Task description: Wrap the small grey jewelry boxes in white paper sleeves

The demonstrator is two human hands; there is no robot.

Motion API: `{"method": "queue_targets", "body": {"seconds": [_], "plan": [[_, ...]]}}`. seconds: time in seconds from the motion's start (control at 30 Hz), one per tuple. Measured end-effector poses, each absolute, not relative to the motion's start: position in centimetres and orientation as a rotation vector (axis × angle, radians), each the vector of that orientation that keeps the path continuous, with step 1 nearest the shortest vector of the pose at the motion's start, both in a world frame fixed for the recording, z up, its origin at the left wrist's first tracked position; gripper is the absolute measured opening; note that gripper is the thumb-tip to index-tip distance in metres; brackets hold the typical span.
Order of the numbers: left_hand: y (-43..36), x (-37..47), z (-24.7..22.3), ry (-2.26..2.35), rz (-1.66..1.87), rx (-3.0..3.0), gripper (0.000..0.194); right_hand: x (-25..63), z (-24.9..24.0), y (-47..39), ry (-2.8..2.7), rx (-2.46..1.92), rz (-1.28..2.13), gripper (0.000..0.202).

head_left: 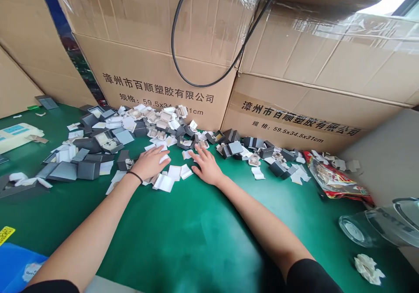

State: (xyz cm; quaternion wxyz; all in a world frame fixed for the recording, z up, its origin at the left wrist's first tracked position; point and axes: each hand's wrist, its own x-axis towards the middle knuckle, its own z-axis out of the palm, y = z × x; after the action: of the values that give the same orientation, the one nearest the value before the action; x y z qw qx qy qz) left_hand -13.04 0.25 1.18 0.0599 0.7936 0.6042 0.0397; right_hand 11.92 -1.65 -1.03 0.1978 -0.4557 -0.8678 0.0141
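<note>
My left hand (151,163), with a dark band at its wrist, lies palm down over white paper pieces with its fingers spread. A little to its right, my right hand (207,164) rests flat with fingers apart at the near edge of the pile. Small white cards (163,183) lie just below and between the hands. Beyond them spreads a heap of small dark grey boxes (88,169) and white paper inserts (129,122); some boxes are open. Neither hand is closed around anything I can see. What lies beneath the left palm is hidden.
Large cardboard cartons (157,57) wall off the back of the green table (183,240), with a black cable (173,44) looping in front. At right are a red snack bag (337,179), a clear jug (379,223) and crumpled tissue (369,268). A blue packet (19,264) sits front left.
</note>
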Motion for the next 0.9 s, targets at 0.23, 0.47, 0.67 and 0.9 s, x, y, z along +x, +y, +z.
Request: {"method": "queue_targets", "body": {"seconds": [0.23, 0.47, 0.67, 0.9], "plan": [[0.6, -13.1, 1.5, 1.604, 0.228, 2.463, 0.055, 12.1, -1.5, -1.3, -2.466, -1.246, 0.142, 0.030], [-0.4, -15.1, 4.2, 2.185, 0.810, 2.442, 0.051, 12.0, -1.5, -1.2, -2.406, -1.246, 0.135, 0.038], [-1.0, -18.3, 4.8, 2.693, 0.497, 1.685, 0.063, 12.0, -1.4, -1.3, -2.427, -1.249, 0.124, 0.035], [-0.6, -18.9, 5.4, 2.577, 0.635, 1.975, 0.039, 11.9, -1.0, -1.5, -2.422, -1.237, 0.157, 0.032]]}}
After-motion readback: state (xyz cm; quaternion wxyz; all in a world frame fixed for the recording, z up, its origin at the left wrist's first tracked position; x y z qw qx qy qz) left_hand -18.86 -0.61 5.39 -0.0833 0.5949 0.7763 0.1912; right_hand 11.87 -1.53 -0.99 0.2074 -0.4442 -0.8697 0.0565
